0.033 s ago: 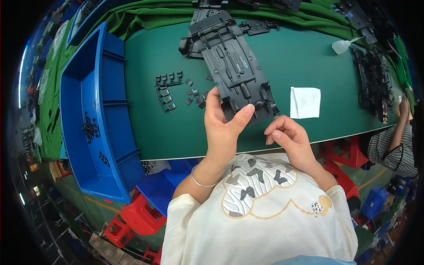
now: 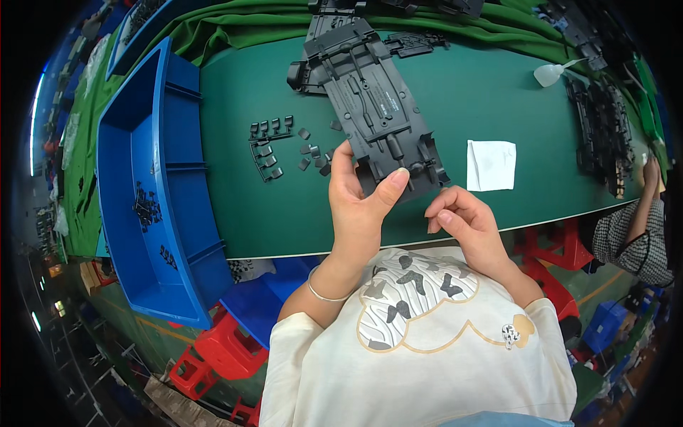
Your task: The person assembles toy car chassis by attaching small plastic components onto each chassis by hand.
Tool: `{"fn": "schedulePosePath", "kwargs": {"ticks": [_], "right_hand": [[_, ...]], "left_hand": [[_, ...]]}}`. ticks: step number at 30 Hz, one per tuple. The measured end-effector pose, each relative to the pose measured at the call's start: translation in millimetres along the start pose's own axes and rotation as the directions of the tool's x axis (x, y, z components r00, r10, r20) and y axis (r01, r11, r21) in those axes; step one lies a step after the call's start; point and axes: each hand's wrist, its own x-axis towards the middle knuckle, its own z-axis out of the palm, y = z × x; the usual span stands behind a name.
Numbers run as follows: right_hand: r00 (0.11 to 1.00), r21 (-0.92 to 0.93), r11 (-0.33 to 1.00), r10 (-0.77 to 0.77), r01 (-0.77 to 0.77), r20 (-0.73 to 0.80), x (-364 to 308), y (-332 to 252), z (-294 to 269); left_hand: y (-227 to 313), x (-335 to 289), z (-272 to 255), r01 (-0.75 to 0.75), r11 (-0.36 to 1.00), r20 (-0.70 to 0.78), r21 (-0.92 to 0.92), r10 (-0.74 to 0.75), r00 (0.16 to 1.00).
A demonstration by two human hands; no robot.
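Observation:
A long black plastic toy-car chassis point(image 2: 377, 103) is in my left hand point(image 2: 359, 213), tilted up over the table. My thumb presses on its near end, with the fingers behind it. Just right of that end is my right hand point(image 2: 469, 224), its fingers curled in and thumb against them. Whatever those fingers may hold is hidden. Left of the chassis lie small loose black plastic pieces point(image 2: 304, 133), several in a group, some partly behind it. Beside them rests a black sprue point(image 2: 265, 153) with similar pieces attached.
A blue bin point(image 2: 160, 128) with small black parts stands left on the green table point(image 2: 242, 213). A white paper point(image 2: 491, 165) and a white funnel-like item point(image 2: 549, 75) lie right. Black chassis parts point(image 2: 605, 135) are stacked beyond, near another person's arm point(image 2: 646, 192). Red stools point(image 2: 231, 345) stand below.

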Motion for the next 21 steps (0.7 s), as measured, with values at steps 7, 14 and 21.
{"fn": "schedulePosePath", "kwargs": {"ticks": [7,14,21], "right_hand": [[0.988,0.267,0.952,-0.145,0.151,-0.043,4,-1,-11],[0.995,0.493,0.864,-0.085,0.102,-0.058,6,-2,-25],[0.270,-0.385,0.709,-0.623,0.590,-0.734,-80,-63,-165]], "left_hand": [[-10,0,16,-0.046,0.988,0.064,0.147,0.037,0.997],[-25,-20,16,-0.157,0.842,0.313,0.517,-0.015,0.950],[-31,-11,24,-0.205,0.799,0.494,0.565,-0.129,0.860]]}}
